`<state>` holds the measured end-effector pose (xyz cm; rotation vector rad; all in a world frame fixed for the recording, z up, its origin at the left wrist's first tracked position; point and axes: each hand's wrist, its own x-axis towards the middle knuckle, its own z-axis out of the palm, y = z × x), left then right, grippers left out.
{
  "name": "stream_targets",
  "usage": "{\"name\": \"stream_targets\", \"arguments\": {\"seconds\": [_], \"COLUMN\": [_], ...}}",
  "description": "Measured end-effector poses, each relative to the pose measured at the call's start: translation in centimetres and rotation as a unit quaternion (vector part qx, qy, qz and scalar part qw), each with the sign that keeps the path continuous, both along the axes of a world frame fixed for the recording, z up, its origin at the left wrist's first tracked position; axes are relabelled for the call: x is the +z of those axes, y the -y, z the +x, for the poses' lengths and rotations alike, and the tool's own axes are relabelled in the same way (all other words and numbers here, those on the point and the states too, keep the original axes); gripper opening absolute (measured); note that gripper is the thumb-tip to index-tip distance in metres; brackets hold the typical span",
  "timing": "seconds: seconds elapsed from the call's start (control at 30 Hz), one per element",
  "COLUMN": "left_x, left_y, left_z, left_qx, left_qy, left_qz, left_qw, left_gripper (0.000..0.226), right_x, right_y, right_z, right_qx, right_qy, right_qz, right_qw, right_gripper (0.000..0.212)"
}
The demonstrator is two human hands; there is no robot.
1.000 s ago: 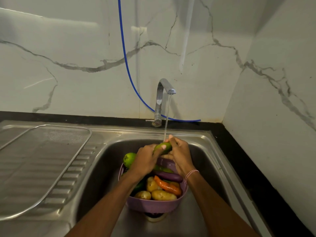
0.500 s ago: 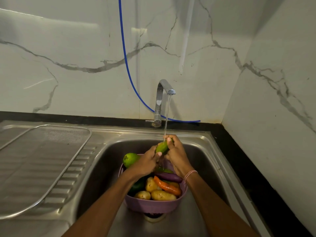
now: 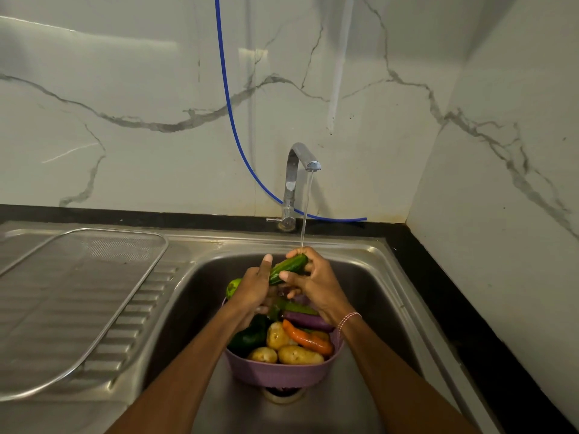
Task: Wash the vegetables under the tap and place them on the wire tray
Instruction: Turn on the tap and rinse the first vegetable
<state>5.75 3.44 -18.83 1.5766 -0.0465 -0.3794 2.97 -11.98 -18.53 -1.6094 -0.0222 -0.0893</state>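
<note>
A small green cucumber (image 3: 287,267) is held tilted under the thin stream from the steel tap (image 3: 296,180). My right hand (image 3: 316,281) grips its upper end and my left hand (image 3: 255,288) holds its lower end, thumb raised. Below them a purple basket (image 3: 282,372) stands in the sink basin (image 3: 194,296) with potatoes (image 3: 299,354), an orange carrot (image 3: 308,339), a purple aubergine (image 3: 308,320), a dark green pepper (image 3: 249,338) and a light green fruit (image 3: 232,287). The wire tray (image 3: 78,308) lies on the draining board at the left, nothing on it.
A blue hose (image 3: 233,120) hangs down the marble wall and runs behind the tap. A black counter strip (image 3: 470,324) borders the sink on the right, next to the side wall. The drain shows under the basket.
The cucumber has turned from nearly level to tilted, lower end down-left. My left hand slid down it and its thumb now points up. The stream still falls on the upper end.
</note>
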Motion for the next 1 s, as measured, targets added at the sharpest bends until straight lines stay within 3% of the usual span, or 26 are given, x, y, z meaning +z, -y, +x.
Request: {"name": "stream_targets", "arguments": {"seconds": [0.17,0.27,0.37,0.47,0.57,0.67,0.73,0.8,0.93,1.0], "left_x": [0.7,0.6,-0.1,-0.2,0.4,0.5,0.5,0.7,1.2,1.4], "left_y": [0.0,0.6,1.7,2.5,2.4,1.9,1.8,1.6,1.1,1.1], "left_z": [-0.1,-0.5,-0.9,-1.2,-1.6,-1.5,-1.4,-1.4,-1.3,-1.6], "left_qx": [-0.105,-0.146,-0.173,-0.167,-0.131,-0.118,-0.119,-0.131,-0.18,-0.187], "left_qy": [0.005,0.006,0.02,0.105,0.161,0.113,0.075,0.06,0.048,0.048], "left_qz": [-0.066,-0.073,-0.04,0.068,0.119,0.047,-0.008,-0.049,-0.064,-0.048], "left_qw": [0.992,0.987,0.984,0.978,0.971,0.985,0.99,0.988,0.98,0.98], "left_gripper": [0.047,0.043,0.033,0.035,0.035,0.029,0.024,0.019,0.021,0.023], "right_x": [0.7,0.9,0.2,0.1,0.3,0.2,0.1,0.1,-0.3,-0.4], "right_y": [1.8,2.0,0.8,-0.5,-0.5,0.2,0.6,0.7,-0.1,-0.3], "right_z": [0.0,-0.1,0.4,0.9,1.1,1.0,1.0,1.1,1.3,1.5], "right_qx": [0.029,0.016,-0.061,-0.11,-0.051,0.043,0.059,0.031,-0.122,-0.192], "right_qy": [-0.02,-0.022,-0.023,-0.014,-0.055,-0.07,-0.057,-0.037,0.018,0.025], "right_qz": [0.086,0.08,0.019,-0.003,0.077,0.206,0.233,0.209,0.12,0.093], "right_qw": [0.996,0.996,0.998,0.994,0.994,0.975,0.969,0.977,0.985,0.977], "right_gripper": [0.025,0.026,0.03,0.032,0.048,0.075,0.079,0.068,0.021,0.016]}}
